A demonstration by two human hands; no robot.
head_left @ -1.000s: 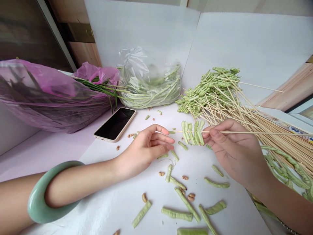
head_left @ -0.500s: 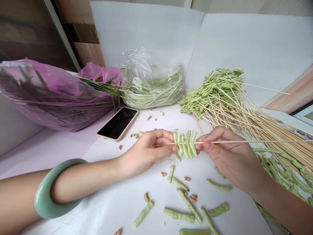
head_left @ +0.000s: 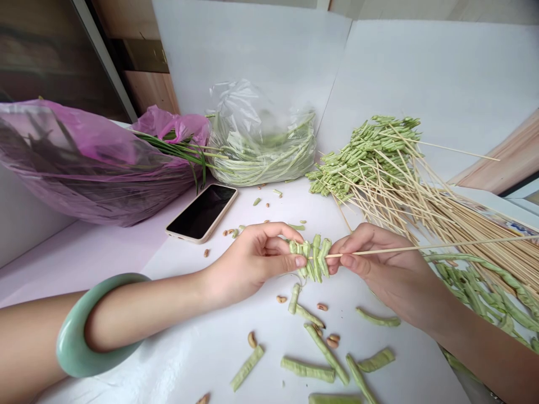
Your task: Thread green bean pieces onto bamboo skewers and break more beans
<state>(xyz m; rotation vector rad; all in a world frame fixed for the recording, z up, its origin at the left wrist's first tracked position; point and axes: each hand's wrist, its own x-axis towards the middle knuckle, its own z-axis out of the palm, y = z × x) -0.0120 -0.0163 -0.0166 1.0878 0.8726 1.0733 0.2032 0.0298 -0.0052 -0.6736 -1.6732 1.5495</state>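
Observation:
My left hand (head_left: 252, 261), with a green bangle (head_left: 101, 325) on its arm, is closed on the left end of a row of cut green bean pieces (head_left: 316, 258). The pieces sit crosswise, side by side, on a thin wooden skewer (head_left: 391, 249). My right hand (head_left: 387, 269) pinches that skewer just right of the beans, its fingertips close to the last piece. The skewer's long bare end runs off to the right, and its tip is hidden at my left fingers. Below the hands lie loose bean pieces (head_left: 307, 370) and brown bean seeds (head_left: 332, 340).
Behind the hands are a phone (head_left: 204, 212), a purple bag (head_left: 105, 168) with green stalks and a clear bag (head_left: 261, 151) of long beans. At the right, filled bean skewers (head_left: 370, 151) are piled beside bare skewers (head_left: 484, 224), with more beans (head_left: 484, 297) in front.
The bean pieces have shifted left and bunched closer together at my left fingers. My right hand has moved slightly left and down, tilting the skewer so that its bare end rises.

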